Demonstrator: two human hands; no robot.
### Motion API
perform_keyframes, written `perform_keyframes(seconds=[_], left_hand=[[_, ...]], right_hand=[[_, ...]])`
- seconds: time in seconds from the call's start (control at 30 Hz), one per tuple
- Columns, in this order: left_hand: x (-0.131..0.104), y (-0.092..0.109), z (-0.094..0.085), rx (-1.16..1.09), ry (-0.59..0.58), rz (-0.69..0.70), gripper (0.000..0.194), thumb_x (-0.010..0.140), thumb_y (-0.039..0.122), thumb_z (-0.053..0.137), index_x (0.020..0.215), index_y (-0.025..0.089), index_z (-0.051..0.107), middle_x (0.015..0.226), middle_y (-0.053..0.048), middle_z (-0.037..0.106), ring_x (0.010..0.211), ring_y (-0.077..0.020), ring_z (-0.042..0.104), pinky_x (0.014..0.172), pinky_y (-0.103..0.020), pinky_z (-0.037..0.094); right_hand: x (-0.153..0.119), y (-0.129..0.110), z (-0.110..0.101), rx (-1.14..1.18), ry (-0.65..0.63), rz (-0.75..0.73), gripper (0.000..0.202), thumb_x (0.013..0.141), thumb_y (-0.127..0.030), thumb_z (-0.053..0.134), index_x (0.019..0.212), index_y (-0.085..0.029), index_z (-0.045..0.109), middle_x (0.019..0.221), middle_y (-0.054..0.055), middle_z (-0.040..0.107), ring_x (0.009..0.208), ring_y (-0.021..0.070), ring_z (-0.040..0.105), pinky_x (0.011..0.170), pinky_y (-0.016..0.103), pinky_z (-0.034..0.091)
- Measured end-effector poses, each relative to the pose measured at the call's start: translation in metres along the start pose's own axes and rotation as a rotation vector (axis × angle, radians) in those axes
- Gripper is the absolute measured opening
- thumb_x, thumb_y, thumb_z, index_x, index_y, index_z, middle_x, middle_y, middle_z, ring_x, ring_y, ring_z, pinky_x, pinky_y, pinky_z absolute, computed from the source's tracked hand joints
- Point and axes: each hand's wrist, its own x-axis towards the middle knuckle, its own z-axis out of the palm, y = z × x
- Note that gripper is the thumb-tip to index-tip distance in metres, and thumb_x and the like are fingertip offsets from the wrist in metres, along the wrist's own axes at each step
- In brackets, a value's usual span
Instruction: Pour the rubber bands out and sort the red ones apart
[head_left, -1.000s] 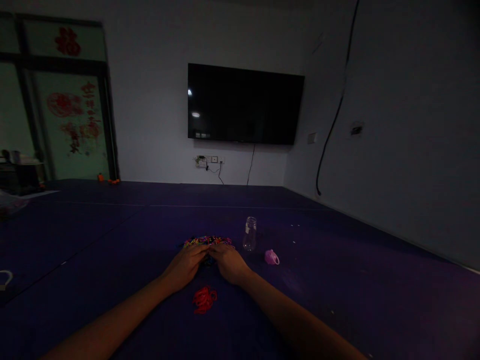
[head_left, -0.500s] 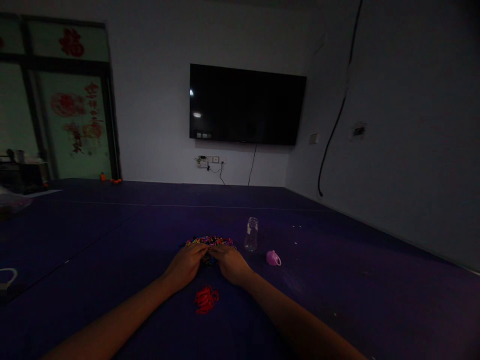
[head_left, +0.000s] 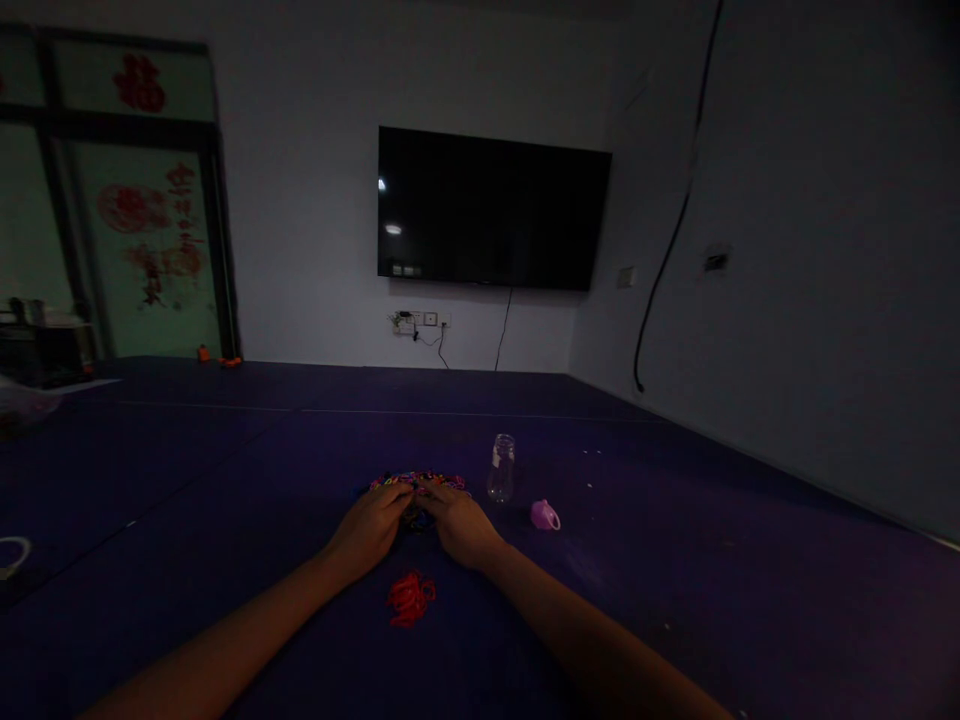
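Viewed from within the room, with twelve o'clock pointing away from the person toward the wall-mounted television (head_left: 493, 210); the left hand (head_left: 367, 527) and right hand (head_left: 463, 527) meet, or nearly meet, at the fingertips over a multicoloured pile of small bands (head_left: 409, 478) on the purple surface (head_left: 300, 470); the fingers of each hand lie close together, bent over the near part of the pile; whether either pinches a band cannot be told, the fingertips being dim and partly hidden; the pile shows beyond the fingers and in the gap between the hands; taking the pile as centre, a cluster of red bands (head_left: 410, 600) lies apart at six o'clock, between the forearms; a clear bottle (head_left: 501, 470) stands upright at about two o'clock, near the right hand; a pink lid with a ring (head_left: 544, 515) rests at about four o'clock, near the bottle.
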Motion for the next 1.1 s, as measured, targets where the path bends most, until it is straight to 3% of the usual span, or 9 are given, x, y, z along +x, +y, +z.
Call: perform_keyframes(seconds=[0.23, 0.47, 0.8, 0.9, 1.1], left_hand=[[0.000, 0.001, 0.001, -0.036, 0.007, 0.002, 0.038, 0.078, 0.002, 0.042, 0.109, 0.015, 0.059, 0.112, -0.010, 0.064, 0.104, -0.0211, 0.059, 0.092, -0.039, 0.048], [0.001, 0.004, -0.003, -0.044, 0.055, -0.060, 0.021, 0.088, 0.016, 0.047, 0.105, 0.017, 0.058, 0.097, -0.008, 0.069, 0.089, -0.0212, 0.064, 0.083, -0.038, 0.051], [-0.005, -0.002, -0.002, 0.077, 0.060, -0.004, 0.024, 0.089, 0.013, 0.042, 0.085, 0.017, 0.065, 0.074, -0.006, 0.069, 0.069, -0.0186, 0.063, 0.069, -0.032, 0.051], [-0.004, -0.001, -0.002, 0.095, 0.042, -0.015, 0.023, 0.088, 0.013, 0.042, 0.083, 0.017, 0.064, 0.073, -0.006, 0.069, 0.069, -0.0187, 0.063, 0.068, -0.031, 0.050], [-0.002, 0.002, -0.003, 0.104, 0.040, -0.065, 0.027, 0.091, 0.018, 0.040, 0.081, 0.018, 0.064, 0.075, -0.004, 0.070, 0.070, -0.0177, 0.064, 0.071, -0.031, 0.049]], right_hand=[[0.002, -0.001, -0.001, -0.002, 0.016, -0.070, 0.053, 0.079, -0.004, 0.037, 0.129, -0.016, 0.050, 0.134, 0.009, 0.050, 0.118, 0.0186, 0.048, 0.098, 0.033, 0.038], [0.002, -0.009, -0.002, -0.086, 0.009, -0.187, 0.034, 0.085, -0.010, 0.041, 0.113, -0.015, 0.060, 0.111, 0.010, 0.063, 0.099, 0.0194, 0.057, 0.088, 0.031, 0.042], [0.000, -0.010, -0.001, -0.063, 0.046, -0.206, 0.044, 0.085, -0.011, 0.039, 0.126, -0.016, 0.053, 0.127, 0.010, 0.056, 0.111, 0.0185, 0.053, 0.095, 0.031, 0.040], [0.000, -0.012, -0.005, -0.079, 0.039, -0.079, 0.042, 0.082, -0.011, 0.042, 0.120, -0.018, 0.057, 0.126, 0.009, 0.057, 0.110, 0.0194, 0.054, 0.094, 0.031, 0.040], [0.002, -0.004, -0.008, -0.086, 0.043, 0.481, 0.033, 0.080, -0.008, 0.042, 0.102, -0.016, 0.066, 0.104, 0.011, 0.068, 0.099, 0.0199, 0.061, 0.084, 0.027, 0.043]])
